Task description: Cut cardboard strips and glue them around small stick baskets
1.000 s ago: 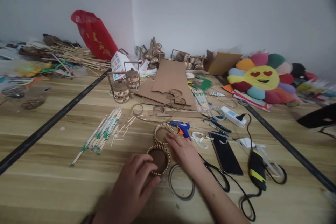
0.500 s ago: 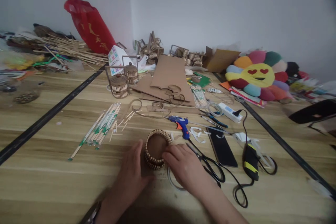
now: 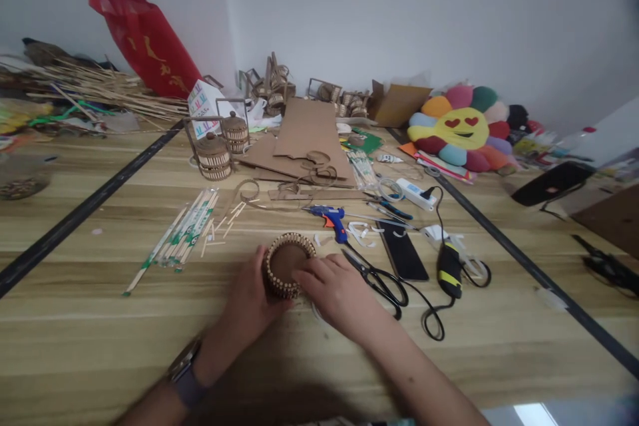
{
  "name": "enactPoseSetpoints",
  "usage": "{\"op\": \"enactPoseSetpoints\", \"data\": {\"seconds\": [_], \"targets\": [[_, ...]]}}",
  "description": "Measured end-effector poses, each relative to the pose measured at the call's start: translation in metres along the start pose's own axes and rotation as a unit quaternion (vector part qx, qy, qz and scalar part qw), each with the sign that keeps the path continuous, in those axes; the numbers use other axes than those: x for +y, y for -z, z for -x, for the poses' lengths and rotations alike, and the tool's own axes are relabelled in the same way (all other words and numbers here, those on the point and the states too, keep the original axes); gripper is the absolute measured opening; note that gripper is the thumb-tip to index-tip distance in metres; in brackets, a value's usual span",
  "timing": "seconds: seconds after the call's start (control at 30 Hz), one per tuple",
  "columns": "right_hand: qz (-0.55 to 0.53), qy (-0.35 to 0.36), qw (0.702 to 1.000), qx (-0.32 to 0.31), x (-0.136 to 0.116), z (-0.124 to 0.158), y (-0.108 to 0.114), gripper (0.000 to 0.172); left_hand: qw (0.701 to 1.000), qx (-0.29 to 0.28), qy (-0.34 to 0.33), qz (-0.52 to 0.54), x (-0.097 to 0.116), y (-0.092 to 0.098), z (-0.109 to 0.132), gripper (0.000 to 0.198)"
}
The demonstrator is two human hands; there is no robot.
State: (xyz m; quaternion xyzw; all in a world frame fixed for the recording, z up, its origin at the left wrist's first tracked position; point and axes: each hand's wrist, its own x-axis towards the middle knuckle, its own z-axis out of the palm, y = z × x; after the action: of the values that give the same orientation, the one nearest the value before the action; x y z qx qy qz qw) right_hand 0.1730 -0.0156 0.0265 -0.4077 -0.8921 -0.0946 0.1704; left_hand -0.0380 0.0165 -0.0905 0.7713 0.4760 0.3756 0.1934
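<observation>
A small round basket [image 3: 277, 285] with a brown cardboard base and a wall of short pale stick ends stands on the table in front of me. My left hand [image 3: 245, 306] curves round its left and near side, thumb at the front. With my right hand [image 3: 332, 287] I grip its right rim, the fingertips reaching over the edge to the inside. My palm hides part of a clear ring beneath it. Just beyond the basket lie a blue glue gun [image 3: 329, 216] and white scraps [image 3: 360, 233]. Black scissors [image 3: 382, 283] rest to the right of my right hand.
Bundled chopsticks [image 3: 187, 229] and cut pieces [image 3: 232, 219] lie left. Behind are two lidded mini baskets [image 3: 212, 153] and cardboard sheets [image 3: 305, 133]. At right are a phone [image 3: 402, 249], a black-yellow tool [image 3: 449, 271], a power strip [image 3: 417, 193] and a flower cushion [image 3: 462, 128].
My left hand has closed in against the basket from a more open position beside it. My right hand stays at the rim. The whole view has shifted, showing more of the right side.
</observation>
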Motion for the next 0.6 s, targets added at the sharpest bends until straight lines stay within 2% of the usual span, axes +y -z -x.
{"op": "enactPoseSetpoints", "data": {"seconds": [0.1,0.27,0.37,0.47,0.6], "targets": [[-0.021,-0.031,0.999,0.027,0.007,0.009,0.012,0.034,1.0,0.0,-0.008,-0.01,-0.001,0.0,0.002,0.115],[-0.035,-0.138,0.981,0.13,0.034,0.047,0.028,0.028,1.0,0.003,-0.006,0.0,0.002,0.004,0.003,0.113],[-0.026,-0.19,0.968,0.16,0.05,0.078,0.02,0.024,1.0,-0.006,0.015,0.019,0.005,0.005,0.003,0.115],[-0.015,-0.238,0.954,0.184,0.058,0.106,0.002,0.021,0.999,-0.005,0.028,0.04,0.007,0.004,0.002,0.117],[-0.023,-0.301,0.918,0.258,0.06,0.127,-0.019,0.018,0.997,0.0,0.048,0.066,0.01,0.002,-0.001,0.123]]}}
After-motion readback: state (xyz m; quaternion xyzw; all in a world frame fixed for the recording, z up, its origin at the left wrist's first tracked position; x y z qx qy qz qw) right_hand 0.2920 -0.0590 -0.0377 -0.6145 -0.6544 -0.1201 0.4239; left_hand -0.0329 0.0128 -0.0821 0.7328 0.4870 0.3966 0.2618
